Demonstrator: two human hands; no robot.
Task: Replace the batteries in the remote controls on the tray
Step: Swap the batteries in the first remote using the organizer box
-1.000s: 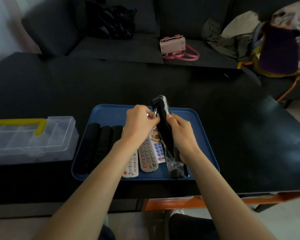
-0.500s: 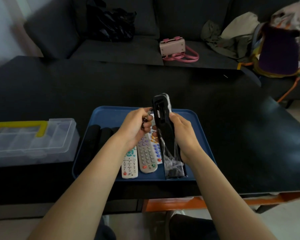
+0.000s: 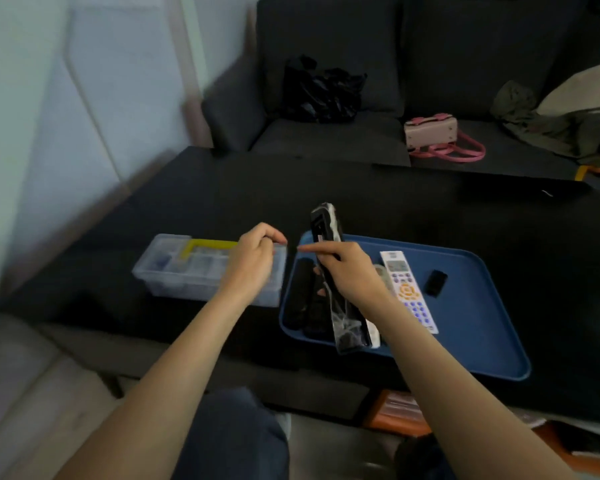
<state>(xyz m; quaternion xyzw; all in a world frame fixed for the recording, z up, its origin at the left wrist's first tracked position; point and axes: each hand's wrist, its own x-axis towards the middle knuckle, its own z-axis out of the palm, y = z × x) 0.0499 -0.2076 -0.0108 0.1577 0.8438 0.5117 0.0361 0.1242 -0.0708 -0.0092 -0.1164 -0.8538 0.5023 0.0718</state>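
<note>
You're mid-swap: your right hand [image 3: 347, 271] grips the black plastic-wrapped remote [image 3: 326, 237] upright over the blue plastic tray [image 3: 482, 327], compartment open, its small black cover [image 3: 435, 283] lying on the tray. Your left hand [image 3: 253, 261] hovers, fingers curled, over the clear plastic organiser box [image 3: 174, 268]; can't tell if it's holding anything. Other remotes look untouched.

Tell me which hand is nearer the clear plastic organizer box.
Left. The left hand hovers over the clear organizer box; the right hand grips the black remote over the blue tray.
</note>
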